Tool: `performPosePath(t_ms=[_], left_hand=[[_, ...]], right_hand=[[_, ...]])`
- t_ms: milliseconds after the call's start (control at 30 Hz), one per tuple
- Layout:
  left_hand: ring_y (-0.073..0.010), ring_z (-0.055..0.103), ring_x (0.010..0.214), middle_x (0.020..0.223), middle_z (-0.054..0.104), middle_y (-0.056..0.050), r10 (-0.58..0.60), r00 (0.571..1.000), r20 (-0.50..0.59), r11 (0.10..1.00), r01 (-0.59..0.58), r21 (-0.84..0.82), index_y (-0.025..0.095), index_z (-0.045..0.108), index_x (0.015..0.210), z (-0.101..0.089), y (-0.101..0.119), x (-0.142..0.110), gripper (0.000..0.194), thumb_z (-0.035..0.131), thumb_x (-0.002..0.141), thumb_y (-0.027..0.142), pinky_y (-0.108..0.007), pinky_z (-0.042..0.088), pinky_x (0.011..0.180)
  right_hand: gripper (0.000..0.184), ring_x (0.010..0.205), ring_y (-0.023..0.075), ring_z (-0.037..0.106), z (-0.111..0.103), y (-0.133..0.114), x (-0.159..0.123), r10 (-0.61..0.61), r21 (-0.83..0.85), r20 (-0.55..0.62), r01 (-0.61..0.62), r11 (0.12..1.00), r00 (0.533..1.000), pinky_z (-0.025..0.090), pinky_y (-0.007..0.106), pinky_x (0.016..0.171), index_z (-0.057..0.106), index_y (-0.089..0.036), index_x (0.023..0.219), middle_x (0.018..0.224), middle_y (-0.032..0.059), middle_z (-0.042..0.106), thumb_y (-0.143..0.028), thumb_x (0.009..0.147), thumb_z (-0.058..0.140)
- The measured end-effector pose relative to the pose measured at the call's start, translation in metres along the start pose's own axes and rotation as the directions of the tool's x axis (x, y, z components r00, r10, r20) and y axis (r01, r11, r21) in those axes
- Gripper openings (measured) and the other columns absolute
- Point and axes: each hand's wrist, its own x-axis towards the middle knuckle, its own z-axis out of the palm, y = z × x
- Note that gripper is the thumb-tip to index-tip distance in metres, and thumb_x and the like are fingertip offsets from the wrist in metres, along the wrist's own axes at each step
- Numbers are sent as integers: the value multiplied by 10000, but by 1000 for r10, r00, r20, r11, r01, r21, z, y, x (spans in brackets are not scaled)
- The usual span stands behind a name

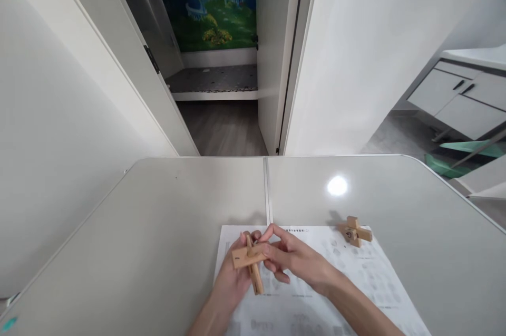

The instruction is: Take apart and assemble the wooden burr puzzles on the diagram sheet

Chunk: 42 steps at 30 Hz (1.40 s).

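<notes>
Nothing is legible: print on the paper sheet (pixel 375 284) is blurred, marks on the held wooden pieces (pixel 239 258) and wooden cluster (pixel 357 233) unclear.

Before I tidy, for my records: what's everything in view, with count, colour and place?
Table: one, pale grey, foreground
Printed paper: one, white, on the table
Held wooden pieces: at least two, light brown, crossed above the paper
Block assembly: one, light brown, paper's far right corner
Mural: one, blue-green, centre back
Platform: one, dark grey, below mural
Open door: one, white, right of mural
Walls: two or more, white, both sides
Cabinet: one, white, far right
Objects: two or more, green, below cabinet
Floor: one, grey, beyond table
Mark: one, teal, bottom left
Left hand: one, bare, holding the pieces
Right hand: one, bare, also holding the pieces
</notes>
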Motion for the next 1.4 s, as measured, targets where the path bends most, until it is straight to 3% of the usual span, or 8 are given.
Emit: performPosePath(t_ms=[233,500,667,867,1033,1200,1267,1400], left_hand=[[-192,719,773,927,728,-18,-7,999,-46,1000,7,-2,180,749,886,2,-2,1,402,816,876,576,-341,594,817],[-278,742,1000,989,774,-73,-2,1000,-26,998,4,65,187,780,1026,4,1,-1,439,779,898,607,-375,593,877],[-292,724,1063,1075,769,-92,57,998,-20,977,-52,205,192,767,957,10,3,0,455,715,929,643,-356,579,884],[-312,735,938,726,701,-64,34,999,25,977,-38,209,191,763,1160,20,4,-6,560,585,986,692,-361,582,749],[-262,716,860,851,722,-77,24,992,124,982,-46,181,178,731,1314,24,8,-10,581,640,980,645,-384,580,828],[-209,698,794,965,760,-72,185,981,-64,962,-167,217,210,770,1126,29,1,-8,408,767,923,564,-281,553,669],[-202,687,750,937,762,-73,225,970,-90,956,-202,212,194,759,1129,31,-2,-9,472,737,923,618,-269,538,626],[-214,669,679,797,738,-66,252,968,9,953,-250,171,160,699,1272,29,-5,-14,694,579,945,760,-315,558,668]], right_hand=[[471,491,82,467,-1,8,2,-58,-20,-20,58,998,998,352,270,557,490,-238,935,671,-76,608,-653,946,713],[479,483,81,479,-5,8,1,-32,48,-41,34,998,999,363,272,556,525,-226,947,685,-76,600,-653,924,742],[493,503,89,487,-7,9,2,-46,66,-85,52,996,995,376,278,573,551,-220,972,681,-72,604,-660,902,763],[501,518,113,523,-5,17,6,-65,96,-91,74,993,994,422,290,560,573,-219,997,677,-62,608,-665,887,773],[513,542,110,526,-6,7,2,-34,146,-67,44,988,997,414,280,565,622,-197,1064,691,-54,606,-645,882,792],[512,539,109,536,-2,9,5,-31,164,-141,54,985,989,440,288,594,580,-217,940,679,-50,646,-665,848,809],[524,534,109,538,1,13,7,-39,173,-161,67,983,986,447,288,601,568,-224,934,669,-54,656,-683,840,805],[541,553,115,563,5,15,7,-40,206,-186,79,975,982,451,276,600,553,-233,948,659,-64,657,-698,832,803]])
